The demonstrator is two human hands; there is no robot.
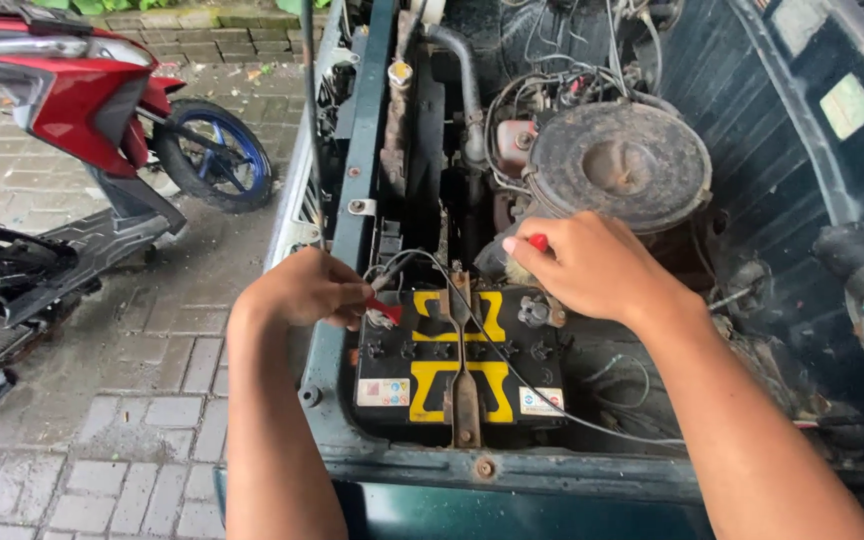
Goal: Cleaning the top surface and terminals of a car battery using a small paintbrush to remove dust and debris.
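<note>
A black car battery (pixel 457 372) with yellow markings sits in the open engine bay, held by a rusty metal bracket (pixel 464 385). My left hand (pixel 307 288) pinches a small red-tipped clip or probe (pixel 385 309) at the battery's left terminal. My right hand (pixel 592 265) grips a red-handled tool (pixel 538 242) above the battery's right terminal (pixel 535 312). A thin grey wire (pixel 542 395) runs across the battery top toward the right.
A round dusty air cleaner (pixel 620 165) lies just behind my right hand, amid hoses and wiring. The green car body edge (pixel 512 472) frames the bay. A red motor scooter (pixel 82 110) stands on the wet brick paving (pixel 132 420) to the left.
</note>
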